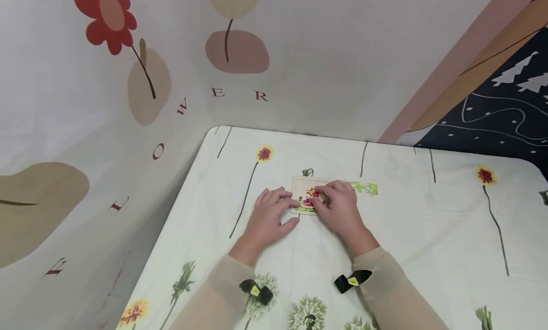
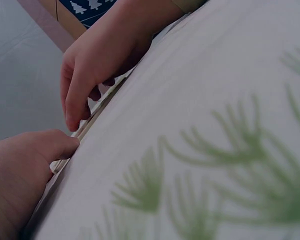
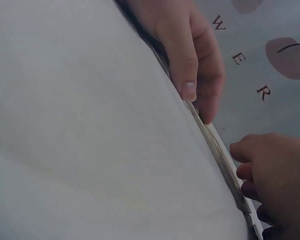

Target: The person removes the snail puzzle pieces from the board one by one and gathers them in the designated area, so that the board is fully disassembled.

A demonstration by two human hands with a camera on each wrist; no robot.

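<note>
A small wooden jigsaw board [image 1: 299,181] lies flat on the table, its picture of red, yellow, purple and green pieces partly assembled. My left hand [image 1: 270,216] is at the board's left side, fingers fairly straight. Its index fingertip touches the board's lower left, and its thumb stands apart by the near edge. Over the right part of the picture bends my right hand [image 1: 342,210], thumb and index fingertips down at the red pieces. Whether they pinch a piece I cannot tell. Both hands [image 2: 97,65] [image 3: 190,50] show low at the thin board edge in the wrist views.
Green jigsaw pieces [image 1: 367,188] lie just right of the board, partly behind the right hand. A white cloth [image 1: 428,225] with printed flowers covers the table. A patterned wall covering [image 1: 321,82] rises behind it and on the left. Black straps [image 1: 353,281] circle both sleeves.
</note>
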